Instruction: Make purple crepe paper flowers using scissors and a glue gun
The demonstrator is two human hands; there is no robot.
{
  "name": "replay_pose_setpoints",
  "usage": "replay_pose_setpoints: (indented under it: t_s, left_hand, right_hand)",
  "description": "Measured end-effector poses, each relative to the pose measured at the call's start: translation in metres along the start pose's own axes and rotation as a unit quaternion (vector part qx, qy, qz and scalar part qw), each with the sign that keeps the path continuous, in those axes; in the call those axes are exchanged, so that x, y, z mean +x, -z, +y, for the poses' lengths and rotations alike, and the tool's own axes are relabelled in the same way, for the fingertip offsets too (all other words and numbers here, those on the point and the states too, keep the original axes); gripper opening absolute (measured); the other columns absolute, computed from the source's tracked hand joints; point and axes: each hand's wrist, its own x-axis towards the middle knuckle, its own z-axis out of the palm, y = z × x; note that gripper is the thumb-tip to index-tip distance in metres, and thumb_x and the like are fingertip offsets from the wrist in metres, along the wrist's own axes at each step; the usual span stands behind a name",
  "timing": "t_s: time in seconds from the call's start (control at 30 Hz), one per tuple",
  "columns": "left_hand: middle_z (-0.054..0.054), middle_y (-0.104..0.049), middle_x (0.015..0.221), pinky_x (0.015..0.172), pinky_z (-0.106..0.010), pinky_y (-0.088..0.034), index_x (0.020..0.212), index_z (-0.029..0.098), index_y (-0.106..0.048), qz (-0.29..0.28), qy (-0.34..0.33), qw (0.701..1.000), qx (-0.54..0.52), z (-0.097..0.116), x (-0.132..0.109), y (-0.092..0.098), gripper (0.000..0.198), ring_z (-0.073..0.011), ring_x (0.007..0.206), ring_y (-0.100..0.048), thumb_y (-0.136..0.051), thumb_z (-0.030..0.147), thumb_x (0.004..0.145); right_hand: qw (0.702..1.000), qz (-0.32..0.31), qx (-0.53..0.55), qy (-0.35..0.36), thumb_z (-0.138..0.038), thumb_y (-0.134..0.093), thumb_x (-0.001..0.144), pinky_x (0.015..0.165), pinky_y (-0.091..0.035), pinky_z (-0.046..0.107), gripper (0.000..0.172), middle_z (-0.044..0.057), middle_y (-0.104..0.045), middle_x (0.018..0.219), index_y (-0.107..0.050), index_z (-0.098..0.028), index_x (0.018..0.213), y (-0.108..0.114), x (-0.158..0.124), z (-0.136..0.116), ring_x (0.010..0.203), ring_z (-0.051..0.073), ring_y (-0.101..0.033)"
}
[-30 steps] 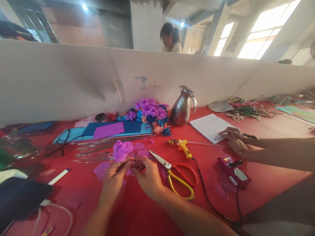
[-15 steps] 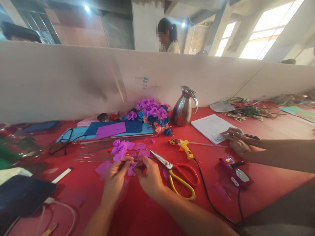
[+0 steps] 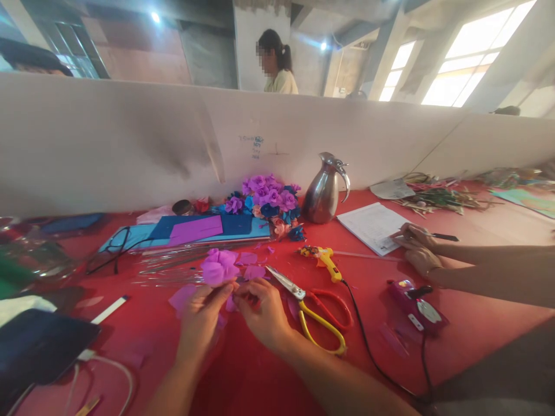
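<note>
A purple paper flower (image 3: 219, 266) rises just above the fingers of my left hand (image 3: 202, 309), which are pinched around its base. Close beside it on the right, my right hand (image 3: 264, 312) has thumb and fingers pressed together near the flower's base; whatever lies between them is too small to make out. Loose purple petals (image 3: 254, 272) are scattered on the red table beyond and around both hands. Scissors with red and yellow handles (image 3: 299, 293) lie partly open right of my right hand. A yellow glue gun (image 3: 325, 260) rests behind them.
Paper flowers (image 3: 269, 199) are heaped near a metal jug (image 3: 323, 193). Blue and purple sheets (image 3: 195, 229) lie at back left. At right, another person's hands (image 3: 418, 248) rest by a notebook (image 3: 373, 225), near a purple power socket (image 3: 416, 306). A dark tablet (image 3: 43, 346) sits left.
The purple flower has turned and shifted slightly right, showing its rounded outer petals. The other person's pen has tilted. Beyond the partition, a person has moved left.
</note>
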Motion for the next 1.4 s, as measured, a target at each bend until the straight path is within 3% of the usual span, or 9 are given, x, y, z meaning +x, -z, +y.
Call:
replay_pose_setpoints:
  t_s: [0.27,0.53,0.77,0.9,1.07,1.17,1.23,1.4]
  left_hand:
    - [-0.004,-0.076,0.074,0.070,-0.032,-0.056,0.070,0.019,-0.076,-0.039,0.013,0.999,-0.011,0.009,-0.005,-0.006,0.032,-0.0232,0.073,-0.069,-0.086,0.040,0.049]
    - [-0.006,-0.076,0.077,0.073,-0.032,-0.055,0.074,0.017,-0.077,-0.013,0.016,1.000,0.018,0.003,-0.002,-0.001,0.034,-0.0217,0.074,-0.069,-0.083,0.044,0.053]
    - [-0.005,-0.076,0.083,0.077,-0.031,-0.054,0.079,0.019,-0.076,0.000,-0.005,1.000,0.017,0.001,-0.001,0.001,0.032,-0.0220,0.083,-0.069,-0.081,0.044,0.059]
    - [-0.004,-0.075,0.079,0.072,-0.030,-0.055,0.083,0.019,-0.076,-0.010,-0.006,1.000,-0.006,0.000,-0.001,0.001,0.033,-0.0206,0.076,-0.068,-0.081,0.041,0.059]
    - [-0.002,-0.071,0.070,0.064,-0.026,-0.053,0.075,0.019,-0.074,0.016,0.020,0.997,-0.073,0.007,-0.002,-0.002,0.026,-0.0168,0.068,-0.065,-0.083,0.034,0.055]
    - [0.000,-0.069,0.066,0.065,-0.025,-0.052,0.073,0.021,-0.073,0.033,0.001,0.995,-0.091,0.013,0.001,-0.001,0.022,-0.0146,0.065,-0.063,-0.082,0.031,0.055]
    - [0.000,-0.070,0.067,0.068,-0.027,-0.052,0.071,0.020,-0.073,0.050,-0.025,0.996,-0.065,0.014,0.002,0.001,0.021,-0.0158,0.067,-0.063,-0.080,0.032,0.055]
    - [-0.003,-0.072,0.067,0.065,-0.033,-0.053,0.074,0.021,-0.075,0.019,-0.040,0.997,0.061,0.008,-0.003,-0.002,0.021,-0.0239,0.071,-0.066,-0.074,0.039,0.064]
  right_hand:
    - [1.000,0.004,-0.022,-0.004,-0.009,-0.063,0.079,0.059,-0.042,0.022,0.016,0.000,-0.060,0.069,-0.070,-0.020,0.070,-0.003,0.002,0.010,0.063,0.013,-0.055]
    - [1.000,-0.009,-0.010,0.002,-0.007,-0.060,0.079,0.062,-0.044,0.021,0.019,0.000,-0.062,0.073,-0.071,-0.020,0.071,-0.002,-0.001,0.002,0.067,0.012,-0.057]
    - [0.999,-0.013,-0.048,0.013,-0.011,-0.059,0.081,0.073,-0.049,0.025,0.019,0.002,-0.069,0.079,-0.073,-0.021,0.077,-0.001,-0.003,-0.001,0.077,0.015,-0.063]
    - [0.997,-0.016,-0.070,0.031,-0.011,-0.058,0.081,0.072,-0.049,0.026,0.019,0.002,-0.069,0.079,-0.073,-0.023,0.078,0.000,-0.003,-0.003,0.075,0.015,-0.063]
    - [0.996,-0.022,-0.086,0.016,-0.009,-0.057,0.078,0.071,-0.048,0.025,0.021,0.001,-0.069,0.079,-0.072,-0.023,0.078,0.001,-0.003,-0.001,0.074,0.015,-0.062]
    - [0.995,-0.025,-0.094,0.000,-0.007,-0.057,0.075,0.069,-0.047,0.025,0.022,0.001,-0.068,0.079,-0.072,-0.022,0.076,0.002,-0.004,0.000,0.075,0.016,-0.062]
    - [0.995,-0.032,-0.092,0.002,-0.007,-0.057,0.076,0.068,-0.046,0.025,0.022,0.002,-0.068,0.079,-0.073,-0.022,0.075,0.003,-0.006,-0.001,0.076,0.016,-0.062]
    - [0.995,-0.039,-0.093,0.024,-0.014,-0.055,0.085,0.070,-0.045,0.026,0.021,0.003,-0.069,0.082,-0.072,-0.023,0.077,0.005,-0.010,-0.001,0.079,0.018,-0.063]
